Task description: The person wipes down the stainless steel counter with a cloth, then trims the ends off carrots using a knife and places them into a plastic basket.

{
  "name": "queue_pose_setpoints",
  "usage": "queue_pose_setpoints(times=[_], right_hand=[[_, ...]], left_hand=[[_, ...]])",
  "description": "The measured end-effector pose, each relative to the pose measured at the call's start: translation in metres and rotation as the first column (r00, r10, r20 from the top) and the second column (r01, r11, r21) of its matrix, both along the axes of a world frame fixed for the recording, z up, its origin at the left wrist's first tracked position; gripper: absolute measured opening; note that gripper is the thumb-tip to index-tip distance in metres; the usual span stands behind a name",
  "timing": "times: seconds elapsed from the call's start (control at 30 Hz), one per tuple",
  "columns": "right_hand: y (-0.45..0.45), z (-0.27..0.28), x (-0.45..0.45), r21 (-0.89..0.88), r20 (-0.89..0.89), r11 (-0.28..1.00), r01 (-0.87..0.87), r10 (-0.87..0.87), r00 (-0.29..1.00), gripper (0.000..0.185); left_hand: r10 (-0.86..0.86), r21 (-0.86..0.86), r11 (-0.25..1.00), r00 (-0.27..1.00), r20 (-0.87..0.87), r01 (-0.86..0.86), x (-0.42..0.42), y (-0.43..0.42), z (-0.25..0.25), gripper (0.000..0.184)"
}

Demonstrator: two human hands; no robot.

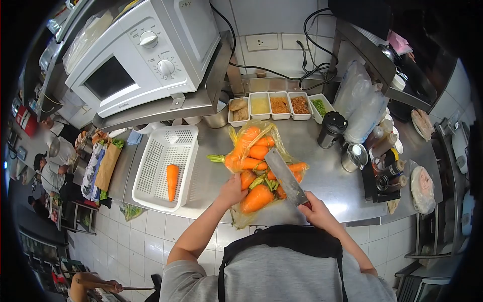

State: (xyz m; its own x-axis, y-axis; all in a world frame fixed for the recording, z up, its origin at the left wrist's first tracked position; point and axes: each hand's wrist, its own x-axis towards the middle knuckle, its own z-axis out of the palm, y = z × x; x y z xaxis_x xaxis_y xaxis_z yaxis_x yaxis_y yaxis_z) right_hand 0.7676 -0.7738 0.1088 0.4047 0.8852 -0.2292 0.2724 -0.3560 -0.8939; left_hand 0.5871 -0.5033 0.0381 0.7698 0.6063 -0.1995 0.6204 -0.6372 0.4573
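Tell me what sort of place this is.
Probably a commercial kitchen: small tubs of ingredients stand on a steel counter, and the right hand holds a cleaver near the carrots.

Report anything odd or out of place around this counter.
A bunch of green leafy vegetables seems to lie on the white tiled floor near the stainless-steel counter, an odd place for food. I see no spill around the orange carrots on the translucent yellow plastic bag.

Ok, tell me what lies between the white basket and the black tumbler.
In the head view, a yellow bag of carrots lies there, with the knife in the right hand over it and bare steel counter on either side.
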Motion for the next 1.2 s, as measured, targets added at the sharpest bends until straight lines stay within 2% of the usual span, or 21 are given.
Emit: queue_pose_setpoints(times=[0.07,0.17,0.27,0.37,0.47,0.57,0.67,0.77,0.87,1.03,1.07,1.13,1.2], right_hand=[[0.0,-0.008,0.002,-0.042,0.019,0.999,-0.025,0.026,0.999,0.036],[-0.003,0.011,-0.004,0.004,0.074,0.998,-0.057,0.057,0.996,0.036],[0.007,0.032,-0.018,0.246,0.181,0.968,-0.042,-0.003,0.984,0.035],[0.028,0.029,-0.02,0.216,0.36,0.971,-0.1,0.016,0.933,0.032],[0.038,0.011,-0.006,0.127,0.324,0.979,-0.161,0.113,0.939,0.031],[0.035,0.047,-0.007,0.237,0.349,0.968,-0.084,-0.004,0.937,0.027],[0.034,0.072,-0.018,0.427,0.313,0.904,-0.005,-0.143,0.939,0.024],[0.042,0.012,-0.012,0.181,0.394,0.974,-0.133,0.052,0.918,0.023],[0.038,0.01,-0.009,0.058,0.413,0.987,-0.15,0.113,0.904,0.026],[0.036,0.069,-0.011,0.313,0.341,0.949,-0.031,-0.082,0.936,0.023],[0.039,0.059,-0.011,0.254,0.392,0.965,-0.066,-0.041,0.919,0.025],[0.045,0.02,-0.015,0.132,0.483,0.984,-0.123,0.045,0.874,0.027],[0.043,0.007,-0.016,0.067,0.383,0.987,-0.148,0.111,0.917,0.027]], left_hand=[[-0.022,0.012,1.0,0.993,0.112,0.021,-0.007,0.001,-0.008,0.073],[-0.022,-0.068,0.997,0.985,0.17,0.034,-0.019,-0.003,0.034,0.074],[-0.07,-0.066,0.994,0.979,0.193,0.084,-0.016,-0.015,0.083,0.073],[-0.128,0.052,0.992,0.958,0.256,0.119,-0.006,-0.014,0.07,0.069],[-0.088,-0.055,0.993,0.97,0.227,0.103,0.001,-0.014,0.066,0.068],[-0.086,-0.042,0.994,0.958,0.275,0.101,0.001,-0.013,0.055,0.068],[-0.153,0.109,0.986,0.928,0.341,0.123,0.002,-0.011,0.042,0.067],[-0.089,0.002,0.996,0.951,0.295,0.092,0.005,-0.021,0.068,0.067],[-0.079,-0.117,0.986,0.957,0.281,0.115,-0.002,-0.024,0.053,0.07],[-0.081,-0.09,0.989,0.93,0.36,0.121,-0.002,-0.019,0.046,0.067],[-0.081,-0.074,0.991,0.927,0.366,0.115,-0.001,-0.018,0.05,0.066],[-0.037,-0.201,0.97,0.899,0.437,0.138,0.003,-0.028,0.077,0.066],[0.0,-0.275,0.949,0.871,0.491,0.155,0.006,-0.03,0.099,0.065]])
